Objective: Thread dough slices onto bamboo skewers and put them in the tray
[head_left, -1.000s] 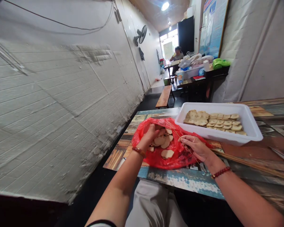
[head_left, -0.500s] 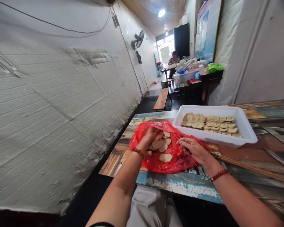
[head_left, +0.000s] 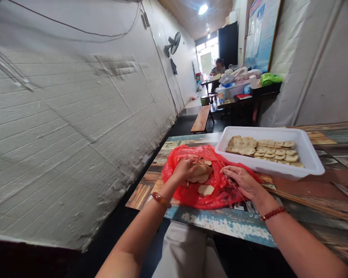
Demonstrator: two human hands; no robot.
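Left hand (head_left: 186,170) has shifted since the earlier frame: from deep against the bag's far-left fold to over the top of the heap, fingers now spread forward and covering more of it. Right hand (head_left: 240,179) sits much as it was.

State of hands: well apart. Right pinches thin sticks (head_left: 216,159) between thumb and fingers, slanting over the bag; exact count too fine to tell. Left rests on pale slices (head_left: 202,177); fingers curved, but cannot tell whether any slice is gripped.

Handling, as I judge it: left seems to be sorting or gathering by touch. Best lifted by the edges, one slice at a time, with light fingertips; thin pieces may snap or cling together if scooped. Right does well to keep its pinch steady and the stick ends clear of the left fingers and the loose plastic, which could snag.

Slices: cream to tan, flat, thin, wavy-edged, overlapping, inside the open red bag (head_left: 222,196) on the counter (head_left: 147,183). One slice lies separate, nearest the person, whole outline visible. Bag crumpled, its right side close against the white tub (head_left: 309,166). Tub holds similar slices in neat overlapping rows (head_left: 262,150). Long sticks (head_left: 307,202) lie to the right.
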